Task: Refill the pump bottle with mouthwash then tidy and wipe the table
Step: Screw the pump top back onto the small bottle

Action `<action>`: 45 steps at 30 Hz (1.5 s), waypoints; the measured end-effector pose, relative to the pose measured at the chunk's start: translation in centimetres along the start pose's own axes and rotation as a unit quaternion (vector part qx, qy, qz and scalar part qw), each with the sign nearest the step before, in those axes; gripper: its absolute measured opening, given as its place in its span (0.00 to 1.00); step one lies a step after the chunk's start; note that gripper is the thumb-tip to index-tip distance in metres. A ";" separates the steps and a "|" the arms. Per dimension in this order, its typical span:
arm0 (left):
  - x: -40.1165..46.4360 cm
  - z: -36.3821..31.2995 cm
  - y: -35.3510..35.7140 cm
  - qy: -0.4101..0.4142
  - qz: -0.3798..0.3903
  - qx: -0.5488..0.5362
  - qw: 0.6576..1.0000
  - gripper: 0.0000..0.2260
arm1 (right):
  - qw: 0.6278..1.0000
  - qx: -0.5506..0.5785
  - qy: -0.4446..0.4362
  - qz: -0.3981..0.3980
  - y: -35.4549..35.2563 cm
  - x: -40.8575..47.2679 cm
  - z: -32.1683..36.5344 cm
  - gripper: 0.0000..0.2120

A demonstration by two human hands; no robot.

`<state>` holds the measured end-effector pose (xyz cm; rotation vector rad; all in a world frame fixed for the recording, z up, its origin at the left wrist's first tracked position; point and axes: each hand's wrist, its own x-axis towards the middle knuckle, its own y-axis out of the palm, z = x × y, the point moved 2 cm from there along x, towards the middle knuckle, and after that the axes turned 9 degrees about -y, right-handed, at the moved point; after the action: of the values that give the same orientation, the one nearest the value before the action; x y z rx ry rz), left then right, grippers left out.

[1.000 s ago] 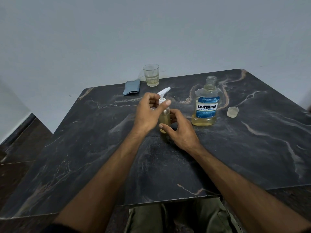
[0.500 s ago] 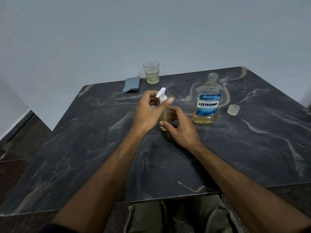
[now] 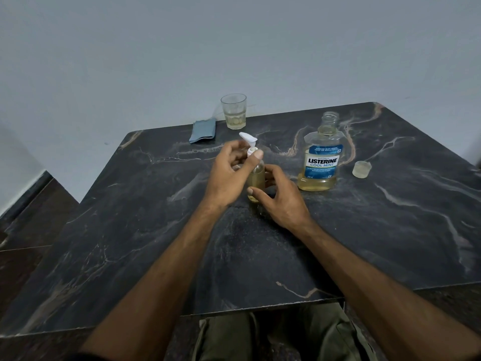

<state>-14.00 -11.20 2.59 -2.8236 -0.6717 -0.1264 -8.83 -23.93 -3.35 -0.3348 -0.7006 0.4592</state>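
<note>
While my left hand (image 3: 229, 175) pinches the pump collar and my right hand (image 3: 281, 196) grips the pump bottle (image 3: 256, 182) mid-table, a crooked thread could leak; a bump could topple the uncapped mouthwash bottle (image 3: 321, 158) just beside.

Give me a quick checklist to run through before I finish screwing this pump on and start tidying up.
1. Pump bottle upright on the table: ok.
2. Right hand gripping its body: ok.
3. Left hand pinching the pump collar: ok.
4. Collar fully tight: cannot tell.
5. Mouthwash bottle capped: not ok, cap lies beside it.
6. Cloth ready for wiping: ok, beside the glass.
</note>
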 end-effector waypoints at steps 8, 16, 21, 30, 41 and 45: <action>0.7 0.0 0.0 0.000 -0.020 0.001 1.000 0.06 | 1.000 0.000 0.004 0.001 -0.1 0.1 0.0 0.25; -0.1 0.2 -0.5 0.034 -0.037 0.010 0.999 0.06 | 1.000 0.004 0.005 -0.001 0.0 0.1 -0.1 0.25; 0.0 -0.7 0.6 0.016 -0.123 0.023 0.992 0.16 | 1.000 0.015 0.006 0.002 0.0 0.0 0.0 0.25; 0.2 -0.6 0.3 0.027 -0.115 0.083 0.990 0.10 | 1.000 0.012 0.011 0.006 -0.1 0.0 0.0 0.24; -1.0 -0.9 1.7 0.032 -0.202 0.109 0.973 0.13 | 0.999 0.017 0.027 0.006 -0.2 -0.1 0.1 0.26; -0.6 -0.8 1.7 0.043 -0.189 0.121 0.974 0.11 | 0.999 0.030 0.022 0.008 -0.1 0.0 0.1 0.25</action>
<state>-13.74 -13.14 2.93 -2.4177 -1.1147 -0.2138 -8.86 -24.01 -3.28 -0.2938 -0.6405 0.4856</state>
